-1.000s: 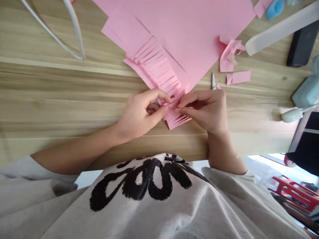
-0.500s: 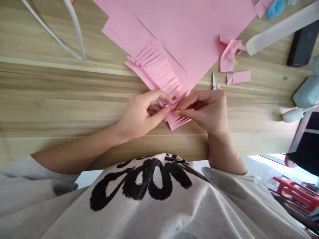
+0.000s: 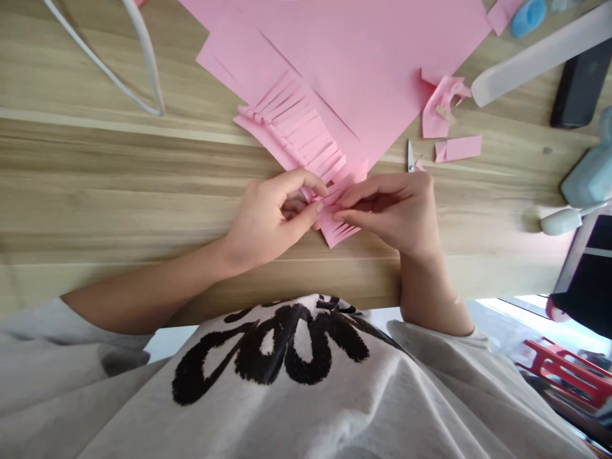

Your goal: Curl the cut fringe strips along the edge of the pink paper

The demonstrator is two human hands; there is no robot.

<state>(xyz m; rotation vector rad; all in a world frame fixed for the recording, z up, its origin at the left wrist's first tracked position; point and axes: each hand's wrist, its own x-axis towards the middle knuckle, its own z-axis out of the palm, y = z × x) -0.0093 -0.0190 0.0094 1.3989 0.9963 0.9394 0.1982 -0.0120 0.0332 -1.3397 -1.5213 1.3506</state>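
Observation:
A pink paper strip point(image 3: 313, 137), slit into a fringe, runs diagonally toward me in the head view. Along its upper stretch the slit pieces are curled or folded over at one edge. My left hand point(image 3: 280, 217) grips the strip's left edge near its lower end between thumb and fingers. Opposite it, my right hand point(image 3: 392, 210) pinches one of the narrow slit pieces with thumb and index finger. The fingertips of both hands nearly meet over the paper and hide part of it. Below them, the strip's end shows several uncurled slits.
Beyond the strip lies a large pink paper sheet point(image 3: 382, 64). To the right are scissors point(image 3: 410, 157), partly hidden, crumpled pink scraps point(image 3: 437, 108), a flat pink scrap point(image 3: 459, 148), a long whitish translucent object point(image 3: 540, 54) and a black box-like object point(image 3: 581, 86). A white cable point(image 3: 146, 57) loops at upper left.
The fringed strip has shifted slightly to the left and tilted a little. My left hand has moved slightly left with it; my right hand stays almost in place.

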